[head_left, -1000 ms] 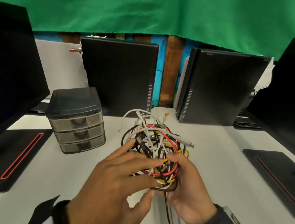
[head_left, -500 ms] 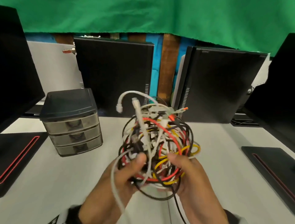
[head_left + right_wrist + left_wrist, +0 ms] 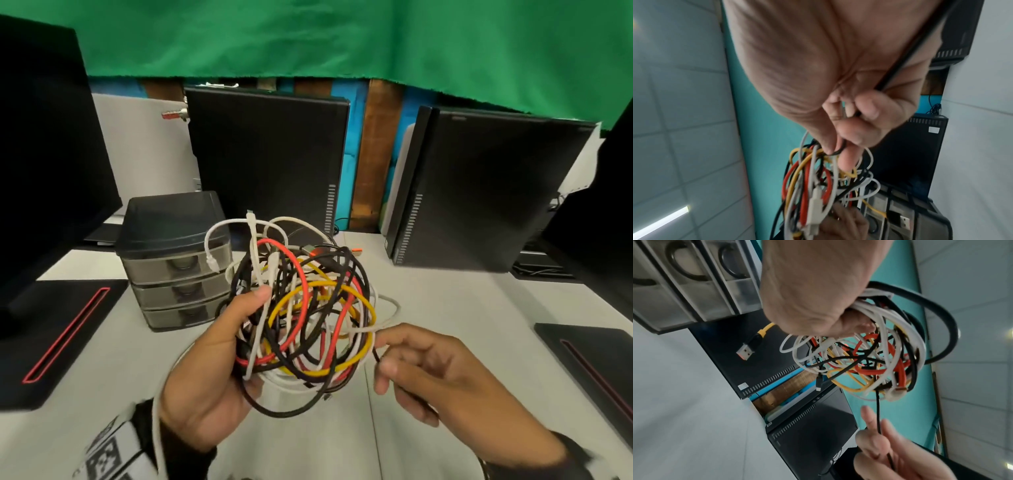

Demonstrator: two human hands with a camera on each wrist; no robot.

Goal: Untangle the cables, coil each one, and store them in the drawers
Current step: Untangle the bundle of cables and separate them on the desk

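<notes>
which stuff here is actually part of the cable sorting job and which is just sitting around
Part of the job:
- cable tangle, gripped by the left hand
- thin black cable, pinched by the right hand
- drawer unit, all three drawers shut

Just sitting around:
- computer towers
- black mats with a red line
- green cloth

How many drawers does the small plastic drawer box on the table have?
3. The drawer box stands left of the cables: top drawer, middle drawer, bottom drawer, stacked and all closed.
</notes>
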